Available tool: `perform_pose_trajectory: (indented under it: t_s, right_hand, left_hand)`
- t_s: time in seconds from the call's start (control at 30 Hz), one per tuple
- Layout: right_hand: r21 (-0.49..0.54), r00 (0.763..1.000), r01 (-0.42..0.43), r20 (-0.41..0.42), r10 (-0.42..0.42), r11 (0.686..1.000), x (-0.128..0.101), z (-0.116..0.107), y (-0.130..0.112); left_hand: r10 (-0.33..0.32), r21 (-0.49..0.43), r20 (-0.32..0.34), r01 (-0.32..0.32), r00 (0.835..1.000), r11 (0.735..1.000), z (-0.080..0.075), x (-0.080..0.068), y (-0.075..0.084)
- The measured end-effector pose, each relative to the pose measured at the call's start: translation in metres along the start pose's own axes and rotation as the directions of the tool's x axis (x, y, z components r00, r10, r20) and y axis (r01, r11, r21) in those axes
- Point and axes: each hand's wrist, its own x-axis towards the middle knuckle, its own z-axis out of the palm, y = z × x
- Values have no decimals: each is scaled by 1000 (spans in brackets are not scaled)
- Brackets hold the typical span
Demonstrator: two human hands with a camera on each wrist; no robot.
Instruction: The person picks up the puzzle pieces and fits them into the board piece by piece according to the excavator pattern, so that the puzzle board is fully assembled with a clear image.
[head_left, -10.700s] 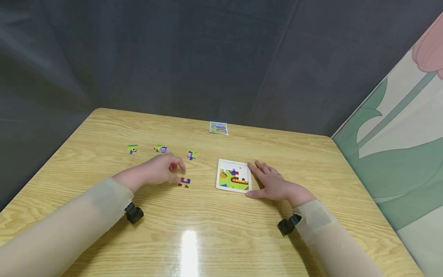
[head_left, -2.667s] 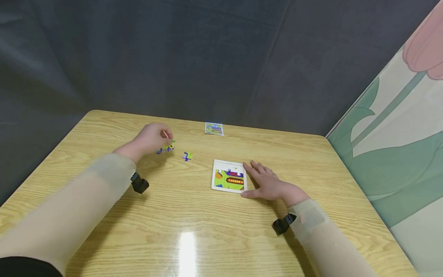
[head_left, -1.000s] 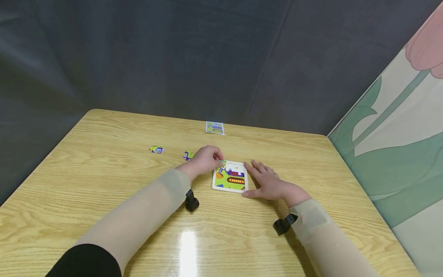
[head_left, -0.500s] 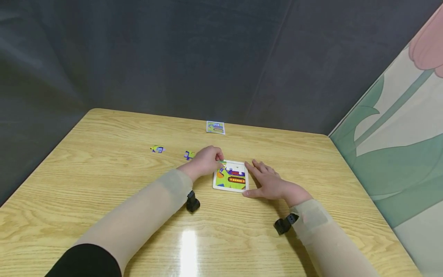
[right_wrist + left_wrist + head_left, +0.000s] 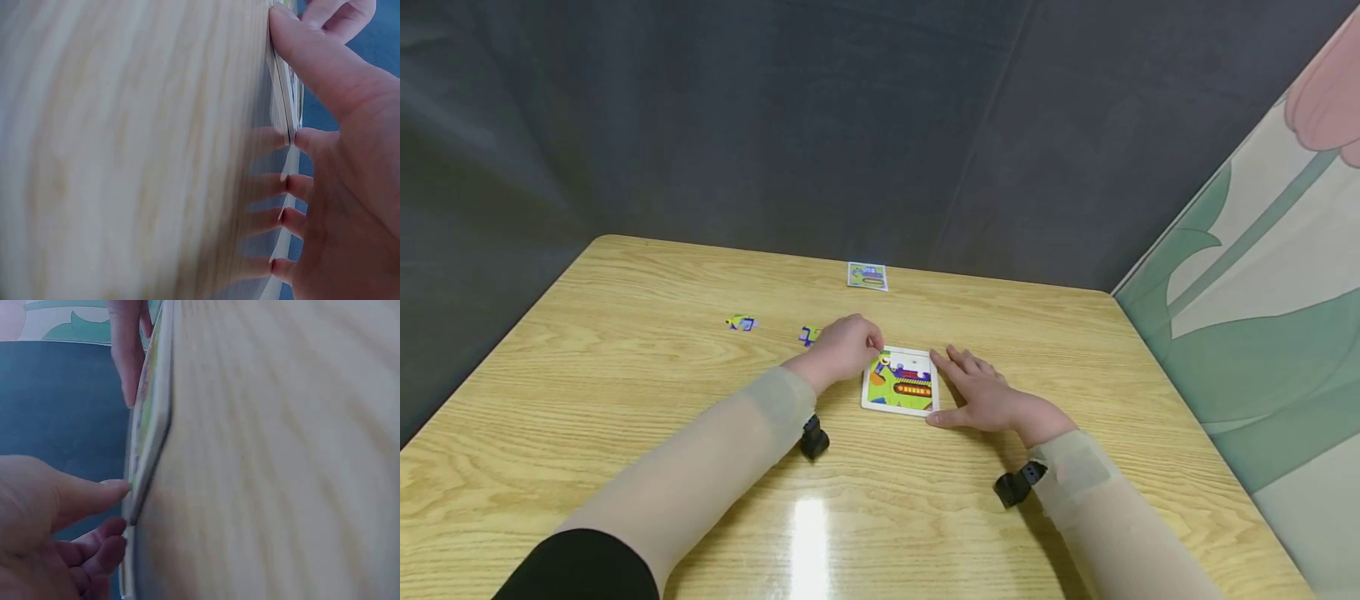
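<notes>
A white-framed puzzle board (image 5: 901,392) lies flat on the wooden table (image 5: 625,392), its picture mostly filled in. My left hand (image 5: 869,342) is at the board's far left corner, fingers curled, pinching a small green puzzle piece (image 5: 882,361) down into that corner. In the left wrist view the thumb (image 5: 81,494) touches the board's edge (image 5: 150,425). My right hand (image 5: 973,388) lies flat on the table with straight fingers against the board's right side. The right wrist view shows its thumb (image 5: 312,56) and fingertips against the board's rim (image 5: 284,94).
Two loose puzzle pieces lie to the left, one (image 5: 741,322) farther out and one (image 5: 808,335) just behind my left hand. A small picture card (image 5: 867,276) sits near the table's far edge. A dark curtain hangs behind, a painted panel at the right.
My left hand picked a piece up at the far left and carried it to the board's far left corner. Over the last second it has barely shifted. The right hand stayed put.
</notes>
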Motion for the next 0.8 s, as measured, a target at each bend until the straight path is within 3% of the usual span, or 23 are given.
perform_pose_trajectory:
  t_s: [0.13, 0.23, 0.3, 0.47, 0.63, 0.8]
  right_hand:
    - [-7, 1000, -2, -2, 2, 1000, 1, 1, 1]
    - [-16, 1000, -6, 0, 6, 1000, 2, 2, 2]
    - [-16, 1000, -5, 1, 5, 1000, 2, 2, 3]
    - [-12, 1000, 7, -3, -7, 1000, 2, 2, 3]
    - [-10, 1000, 2, 1, -2, 1000, 2, 1, 3]
    - [-8, 1000, 5, 2, -5, 1000, 3, 0, 3]
  left_hand:
    - [33, -45, 96, -28, 995, 999, -12, -2, -4]
    - [53, -86, 127, -42, 991, 995, -29, -5, -11]
    - [55, -104, 95, -45, 994, 994, -45, -8, -21]
    - [-11, -127, 0, 11, 1000, 992, -85, -21, -59]
    - [-107, -96, -13, 105, 994, 990, -115, -39, -98]
    - [-171, -62, -2, 170, 985, 983, -131, -52, -131]
